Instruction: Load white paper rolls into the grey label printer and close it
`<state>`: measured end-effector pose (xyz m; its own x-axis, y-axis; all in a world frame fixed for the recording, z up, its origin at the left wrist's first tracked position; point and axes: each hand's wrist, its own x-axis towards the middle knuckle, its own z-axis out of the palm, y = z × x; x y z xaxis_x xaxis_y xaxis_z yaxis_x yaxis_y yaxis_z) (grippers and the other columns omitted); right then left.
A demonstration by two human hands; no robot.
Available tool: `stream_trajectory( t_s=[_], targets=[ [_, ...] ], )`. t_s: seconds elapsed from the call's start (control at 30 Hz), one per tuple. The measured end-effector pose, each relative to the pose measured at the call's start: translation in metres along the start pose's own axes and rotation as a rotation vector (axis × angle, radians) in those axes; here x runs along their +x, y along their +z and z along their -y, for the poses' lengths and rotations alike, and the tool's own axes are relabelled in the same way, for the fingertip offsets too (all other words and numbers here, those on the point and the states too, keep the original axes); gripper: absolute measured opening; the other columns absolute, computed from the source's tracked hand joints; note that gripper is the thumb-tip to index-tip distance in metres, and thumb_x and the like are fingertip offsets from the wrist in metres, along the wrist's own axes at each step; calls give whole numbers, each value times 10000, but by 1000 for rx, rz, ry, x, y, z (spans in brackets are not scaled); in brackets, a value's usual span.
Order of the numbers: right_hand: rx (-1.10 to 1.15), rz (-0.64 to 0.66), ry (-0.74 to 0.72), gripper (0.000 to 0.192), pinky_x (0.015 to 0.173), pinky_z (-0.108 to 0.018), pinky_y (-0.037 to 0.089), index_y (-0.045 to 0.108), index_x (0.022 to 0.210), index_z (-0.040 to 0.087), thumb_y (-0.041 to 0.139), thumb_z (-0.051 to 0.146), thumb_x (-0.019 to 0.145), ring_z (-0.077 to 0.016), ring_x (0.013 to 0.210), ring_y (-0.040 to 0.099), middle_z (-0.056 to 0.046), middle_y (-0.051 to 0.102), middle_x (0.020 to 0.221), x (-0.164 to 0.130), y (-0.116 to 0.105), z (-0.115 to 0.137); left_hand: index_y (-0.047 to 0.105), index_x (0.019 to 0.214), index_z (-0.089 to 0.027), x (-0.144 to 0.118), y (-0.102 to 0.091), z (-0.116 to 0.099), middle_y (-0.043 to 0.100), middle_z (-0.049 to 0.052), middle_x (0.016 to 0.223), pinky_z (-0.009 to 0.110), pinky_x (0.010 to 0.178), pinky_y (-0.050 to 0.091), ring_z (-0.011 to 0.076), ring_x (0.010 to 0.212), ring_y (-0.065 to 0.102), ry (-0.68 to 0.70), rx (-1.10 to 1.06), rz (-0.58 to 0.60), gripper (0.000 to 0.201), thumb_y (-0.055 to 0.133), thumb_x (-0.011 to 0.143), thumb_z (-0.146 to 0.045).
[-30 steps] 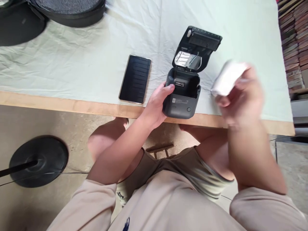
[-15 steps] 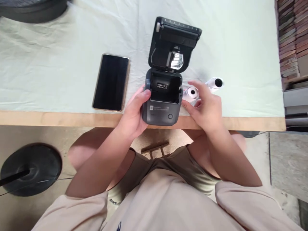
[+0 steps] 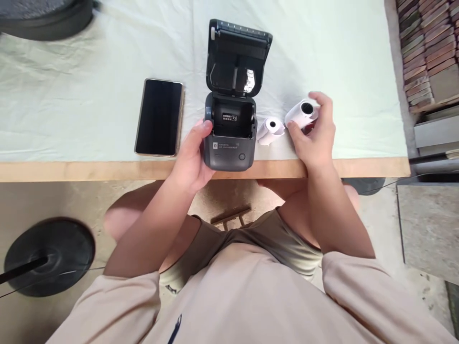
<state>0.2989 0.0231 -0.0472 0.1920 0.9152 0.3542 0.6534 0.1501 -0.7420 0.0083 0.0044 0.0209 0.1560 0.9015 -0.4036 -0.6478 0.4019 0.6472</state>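
Paper roll (image 3: pixel 303 112) sat at the table's (image 3: pixel 89 169) near edge, pinched in right hand (image 3: pixel 317 136), at 3 o'clock from the open label printer (image 3: pixel 229 138). Left hand (image 3: pixel 191 160) gripped printer's left side. 2nd roll (image 3: pixel 270 130) lay btwn printer & right hand. Phone (image 3: pixel 159 117) at printer's 9 o'clock.

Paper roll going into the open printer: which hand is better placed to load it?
Probably the right hand: it already grips a paper roll just right of the printer, whose lid stands open. The left hand is busy holding the printer's left side.
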Motion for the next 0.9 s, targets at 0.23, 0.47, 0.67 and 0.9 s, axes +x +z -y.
stream_trajectory(
  t_s=[0.23,0.47,0.67,0.9],
  targets=[
    [550,110,395,537,982,-567,700,629,1263,354,735,649,826,-368,1362,746,-87,784,1398,2,-28,1,793,1063,-214,-3,-1,0,875,42,955,328,1173,701,263,1386,861,-17,-57,2,330,496,1190,-280],
    [641,155,358,618,1201,-503,680,574,1374,410,818,508,815,-285,1360,783,-22,769,1274,33,-28,14,782,1113,-185,1,1,1,903,97,1062,433,1225,695,331,1506,788,-42,-57,30,442,405,1240,-379],
    [801,-45,261,663,1036,-470,722,572,1364,418,879,489,781,-278,1259,802,-34,761,1314,46,16,-3,837,1181,-210,5,-3,3,907,85,974,450,1183,721,347,1475,804,-30,-33,-32,530,377,1272,-457],
    [964,156,289,357,1079,-498,691,852,1163,364,661,475,884,-294,1299,822,-22,860,1331,41,2,-3,778,1458,-159,2,5,7,922,110,1067,481,1174,727,354,1505,790,3,-54,-91,665,262,1292,-543]
  ],
)
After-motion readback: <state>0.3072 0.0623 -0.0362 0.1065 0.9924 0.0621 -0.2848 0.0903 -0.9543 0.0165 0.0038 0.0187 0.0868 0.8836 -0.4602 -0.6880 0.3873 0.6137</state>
